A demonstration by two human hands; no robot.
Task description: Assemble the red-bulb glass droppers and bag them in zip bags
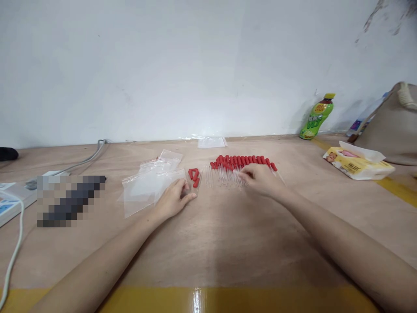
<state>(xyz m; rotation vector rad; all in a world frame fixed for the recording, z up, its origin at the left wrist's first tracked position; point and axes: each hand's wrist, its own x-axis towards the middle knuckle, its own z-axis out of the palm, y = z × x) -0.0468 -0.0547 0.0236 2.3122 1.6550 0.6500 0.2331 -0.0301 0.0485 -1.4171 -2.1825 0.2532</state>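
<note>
My right hand [259,177] is closed in a pinch at the row of glass droppers, with what looks like a thin glass tube at its fingertips. The droppers [224,174] are slim clear tubes lying side by side, many with red rubber bulbs [241,160] at their far ends. Several tubes at the left of the row show no bulb. My left hand [174,198] rests on the table at the edge of the clear plastic bags [140,189], its thumb apart from its curled fingers. Just beyond it lie several loose red bulbs [194,176], apparently on or in a clear bag.
Another clear bag [211,142] lies by the wall. A green bottle [317,117], a yellow tissue pack [358,163] and a beige bag [387,124] stand at the right. At the left are a power strip [16,202], cables [20,243] and a blurred dark object [73,202].
</note>
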